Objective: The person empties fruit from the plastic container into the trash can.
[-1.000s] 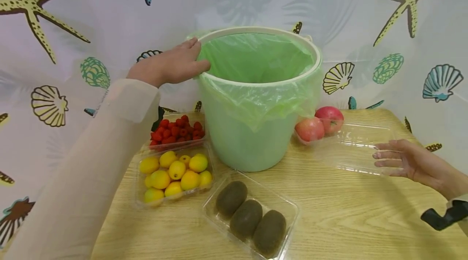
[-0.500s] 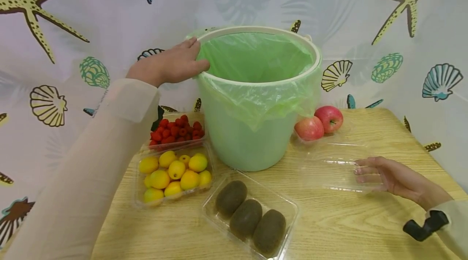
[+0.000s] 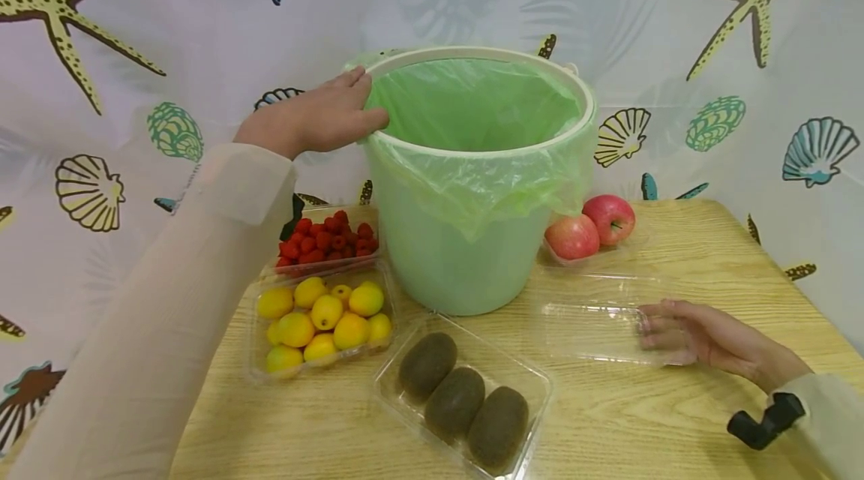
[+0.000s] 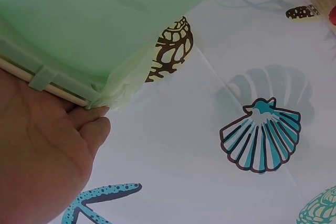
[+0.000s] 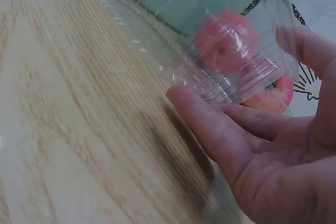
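Note:
My left hand (image 3: 351, 105) lies against the left rim of a pale green bucket (image 3: 459, 262) lined with a green bag. The fingers are straight along the rim and the thumb is on the outside. In the left wrist view the palm (image 4: 47, 150) presses the rim of the bucket (image 4: 94, 19). My right hand (image 3: 664, 330) is low over the table and pinches the edge of a clear plastic lid (image 3: 594, 315) lying flat there. In the right wrist view the lid (image 5: 173, 51) sits between the thumb and fingers of that hand (image 5: 236, 72). Two red apples (image 3: 590, 229) sit behind it.
Left of the bucket stand a tray of raspberries (image 3: 327, 240) and a tray of yellow fruit (image 3: 324, 319). A tray of three kiwis (image 3: 462, 401) lies in front. All rest on a wooden table (image 3: 675, 427) against a seashell-print curtain (image 3: 742, 52).
My right hand has brought the clear lid down and toward me, from raised beside the apples to flat on the table. The left hand has stayed on the bucket rim.

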Demonstrator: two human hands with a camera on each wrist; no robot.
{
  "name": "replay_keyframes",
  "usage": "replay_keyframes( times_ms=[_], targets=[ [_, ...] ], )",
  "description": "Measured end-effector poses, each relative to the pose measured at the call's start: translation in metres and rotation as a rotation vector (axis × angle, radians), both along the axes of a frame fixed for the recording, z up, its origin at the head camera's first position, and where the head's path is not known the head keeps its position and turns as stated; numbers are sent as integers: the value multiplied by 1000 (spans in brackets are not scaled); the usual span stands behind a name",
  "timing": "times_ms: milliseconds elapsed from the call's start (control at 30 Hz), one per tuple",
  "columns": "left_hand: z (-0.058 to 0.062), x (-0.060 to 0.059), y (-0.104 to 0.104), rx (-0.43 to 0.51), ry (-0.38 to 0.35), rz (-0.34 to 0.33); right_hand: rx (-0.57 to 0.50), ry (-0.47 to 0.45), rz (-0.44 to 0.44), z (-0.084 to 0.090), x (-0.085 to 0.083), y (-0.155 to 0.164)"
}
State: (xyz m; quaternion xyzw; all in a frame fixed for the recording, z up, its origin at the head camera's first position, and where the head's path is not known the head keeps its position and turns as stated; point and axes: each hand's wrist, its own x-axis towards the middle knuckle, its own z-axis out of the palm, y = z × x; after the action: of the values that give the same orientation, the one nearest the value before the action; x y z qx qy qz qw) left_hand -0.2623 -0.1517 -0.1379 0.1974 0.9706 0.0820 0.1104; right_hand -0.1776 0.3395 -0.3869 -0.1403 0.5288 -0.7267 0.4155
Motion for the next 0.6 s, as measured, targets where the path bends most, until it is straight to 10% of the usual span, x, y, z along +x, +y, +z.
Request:
replay_keyframes(
  times_ms=[100,600],
  targets=[
    [-1,-1,0,-6,1,-6,65,23,-21,-1,1,3],
    [2,-98,-17,-15,6,-153,461,97,-370,9,-42,-29]
  ],
)
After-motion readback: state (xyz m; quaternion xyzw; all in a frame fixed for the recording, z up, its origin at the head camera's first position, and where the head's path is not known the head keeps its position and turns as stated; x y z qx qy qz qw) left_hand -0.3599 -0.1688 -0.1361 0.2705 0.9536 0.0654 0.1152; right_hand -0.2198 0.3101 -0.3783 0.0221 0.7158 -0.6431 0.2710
